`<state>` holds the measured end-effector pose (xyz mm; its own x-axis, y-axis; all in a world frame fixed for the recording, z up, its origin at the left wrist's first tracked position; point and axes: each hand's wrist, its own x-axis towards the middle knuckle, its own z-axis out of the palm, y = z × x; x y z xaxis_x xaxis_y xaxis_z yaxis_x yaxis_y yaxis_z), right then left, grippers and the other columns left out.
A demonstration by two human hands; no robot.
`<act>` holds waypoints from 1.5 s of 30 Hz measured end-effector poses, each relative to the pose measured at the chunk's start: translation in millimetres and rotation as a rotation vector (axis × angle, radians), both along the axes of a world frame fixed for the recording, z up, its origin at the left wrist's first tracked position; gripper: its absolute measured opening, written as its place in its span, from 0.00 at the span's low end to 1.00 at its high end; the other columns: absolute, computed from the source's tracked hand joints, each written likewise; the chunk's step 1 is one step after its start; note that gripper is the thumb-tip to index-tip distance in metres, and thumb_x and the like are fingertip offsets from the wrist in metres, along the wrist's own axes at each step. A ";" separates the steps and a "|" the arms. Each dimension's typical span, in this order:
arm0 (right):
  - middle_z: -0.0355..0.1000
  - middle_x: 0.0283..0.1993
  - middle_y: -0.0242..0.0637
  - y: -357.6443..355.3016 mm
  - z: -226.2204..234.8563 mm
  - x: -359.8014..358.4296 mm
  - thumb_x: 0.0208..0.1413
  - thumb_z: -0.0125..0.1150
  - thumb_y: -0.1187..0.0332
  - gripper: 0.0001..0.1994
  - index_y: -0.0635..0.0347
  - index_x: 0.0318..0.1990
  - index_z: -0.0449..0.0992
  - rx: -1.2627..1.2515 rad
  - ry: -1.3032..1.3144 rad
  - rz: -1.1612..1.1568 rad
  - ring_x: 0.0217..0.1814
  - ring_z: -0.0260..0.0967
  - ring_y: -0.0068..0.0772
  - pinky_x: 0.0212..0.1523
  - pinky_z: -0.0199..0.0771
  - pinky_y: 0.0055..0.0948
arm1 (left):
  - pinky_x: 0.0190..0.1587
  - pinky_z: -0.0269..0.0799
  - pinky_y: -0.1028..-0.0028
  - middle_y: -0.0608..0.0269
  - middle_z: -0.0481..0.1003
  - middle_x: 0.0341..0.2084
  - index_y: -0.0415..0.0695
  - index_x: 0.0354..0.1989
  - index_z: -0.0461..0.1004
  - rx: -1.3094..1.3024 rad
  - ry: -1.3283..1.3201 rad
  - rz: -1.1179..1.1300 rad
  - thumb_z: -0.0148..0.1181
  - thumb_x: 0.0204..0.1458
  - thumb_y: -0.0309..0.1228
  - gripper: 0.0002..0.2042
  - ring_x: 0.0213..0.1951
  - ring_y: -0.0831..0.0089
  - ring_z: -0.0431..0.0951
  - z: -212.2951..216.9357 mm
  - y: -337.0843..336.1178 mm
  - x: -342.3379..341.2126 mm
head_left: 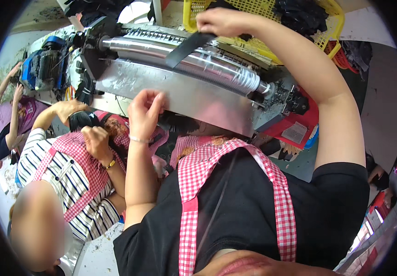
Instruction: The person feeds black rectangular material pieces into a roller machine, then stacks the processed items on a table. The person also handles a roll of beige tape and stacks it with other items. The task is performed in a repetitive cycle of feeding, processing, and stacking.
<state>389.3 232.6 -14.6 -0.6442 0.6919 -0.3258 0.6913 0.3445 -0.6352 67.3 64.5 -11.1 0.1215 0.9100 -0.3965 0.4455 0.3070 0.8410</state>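
My right hand (221,22) reaches over the far side of a roller machine, closed on the end of a flat black strip (189,49). The strip slants down across the shiny metal roller (152,49), its free end toward me. My left hand (146,110) hovers by the near edge of the machine's sloping metal plate (194,94). Its fingers are curled in with the thumb alongside; whatever they may hold is hidden. White wrapping (248,79) circles the roller's right end.
Behind the machine stands a yellow plastic basket (341,23) with black pieces (302,16) in it. A blue motor (46,64) sits at the machine's left. A co-worker in a striped shirt (69,184) is close on my left; another person (12,119) works farther off.
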 end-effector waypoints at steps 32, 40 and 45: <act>0.37 0.79 0.61 -326.0 199.2 91.0 0.66 0.53 0.48 0.44 0.74 0.74 0.42 1.086 0.168 -1.055 0.83 0.31 0.59 0.77 0.36 0.58 | 0.74 0.35 0.55 0.42 0.49 0.74 0.35 0.74 0.48 0.455 -1.170 -0.666 0.32 0.66 0.55 0.38 0.77 0.52 0.41 157.2 -154.2 350.6; 0.52 0.74 0.51 -416.1 102.6 166.6 0.69 0.51 0.55 0.30 0.66 0.69 0.56 0.797 1.203 -1.485 0.76 0.50 0.45 0.73 0.51 0.45 | 0.75 0.25 0.49 0.46 0.46 0.76 0.33 0.74 0.53 0.918 -1.049 -1.320 0.30 0.68 0.49 0.34 0.78 0.47 0.35 129.1 -183.2 463.4; 0.65 0.68 0.51 -495.0 126.3 128.8 0.69 0.52 0.57 0.25 0.69 0.63 0.66 0.436 1.580 -1.101 0.71 0.63 0.44 0.68 0.62 0.43 | 0.76 0.33 0.59 0.47 0.51 0.74 0.32 0.73 0.51 0.082 -0.991 -1.125 0.36 0.70 0.52 0.36 0.76 0.59 0.44 135.9 -201.9 503.5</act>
<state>518.1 -262.4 111.7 0.5505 0.7857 0.2822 -0.3214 0.5114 -0.7969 570.9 -137.5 124.8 0.9346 0.1761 0.3091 -0.3345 0.1388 0.9321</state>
